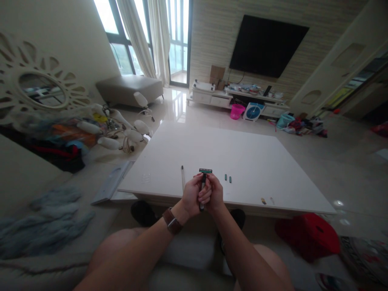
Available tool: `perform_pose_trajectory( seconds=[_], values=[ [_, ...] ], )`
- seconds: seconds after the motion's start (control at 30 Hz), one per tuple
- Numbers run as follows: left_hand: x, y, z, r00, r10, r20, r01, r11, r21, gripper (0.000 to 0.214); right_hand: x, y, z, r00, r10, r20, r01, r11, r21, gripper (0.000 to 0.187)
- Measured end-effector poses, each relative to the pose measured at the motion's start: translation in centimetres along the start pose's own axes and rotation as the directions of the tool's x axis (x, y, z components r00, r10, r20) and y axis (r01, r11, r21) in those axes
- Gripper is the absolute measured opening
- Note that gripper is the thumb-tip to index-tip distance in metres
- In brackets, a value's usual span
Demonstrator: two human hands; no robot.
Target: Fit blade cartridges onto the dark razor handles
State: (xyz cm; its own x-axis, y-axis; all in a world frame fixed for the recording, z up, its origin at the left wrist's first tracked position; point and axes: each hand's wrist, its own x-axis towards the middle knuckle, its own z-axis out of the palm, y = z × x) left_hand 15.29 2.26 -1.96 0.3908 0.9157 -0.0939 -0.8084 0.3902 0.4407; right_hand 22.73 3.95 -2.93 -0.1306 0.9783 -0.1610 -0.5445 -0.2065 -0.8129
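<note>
Both hands meet over the near edge of the white table (pixel 218 149), holding a razor (pixel 205 171) upright with its dark, green-striped head at the top. My left hand (pixel 190 197), with a brown-strapped watch at the wrist, is closed around the handle. From the other side my right hand (pixel 216 193) closes on the same razor, its thumb up near the head. Fingers hide most of the handle. To the right lie two small dark green razor cartridges (pixel 228 178). Left of the hands is a thin pale stick with a dark tip (pixel 182 176).
A clear plastic piece (pixel 146 178) lies at the table's left. Two small items (pixel 263 201) sit near its front right edge. A red stool (pixel 313 236) stands on the floor at right. Lamp arms with white shades (pixel 130 135) stand beyond the table's left side.
</note>
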Motion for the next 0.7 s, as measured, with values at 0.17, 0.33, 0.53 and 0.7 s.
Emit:
perform_pose_trajectory(
  seconds=[0.17, 0.33, 0.53, 0.7],
  values=[
    [0.12, -0.04, -0.16, 1.0, -0.008, 0.02, 0.008, 1.0, -0.02, 0.046, 0.02, -0.06, 0.14, 1.0, 0.008, -0.002, -0.008, 0.999, 0.032, 0.029],
    [0.01, 0.03, 0.04, 1.0, -0.002, 0.028, 0.003, 0.999, -0.038, 0.047, 0.01, 0.17, 0.01, 1.0, 0.02, -0.013, -0.02, 1.0, 0.018, 0.029],
    [0.14, -0.07, -0.11, 0.999, 0.003, 0.033, -0.002, 0.999, -0.042, 0.047, 0.03, 0.23, -0.06, 1.0, 0.02, -0.021, -0.02, 1.0, 0.012, 0.027],
    [0.18, -0.07, -0.24, 0.999, -0.003, 0.044, 0.005, 0.999, -0.052, 0.049, 0.02, 0.21, -0.06, 0.999, 0.028, -0.024, -0.028, 1.0, 0.007, 0.029]
  ],
)
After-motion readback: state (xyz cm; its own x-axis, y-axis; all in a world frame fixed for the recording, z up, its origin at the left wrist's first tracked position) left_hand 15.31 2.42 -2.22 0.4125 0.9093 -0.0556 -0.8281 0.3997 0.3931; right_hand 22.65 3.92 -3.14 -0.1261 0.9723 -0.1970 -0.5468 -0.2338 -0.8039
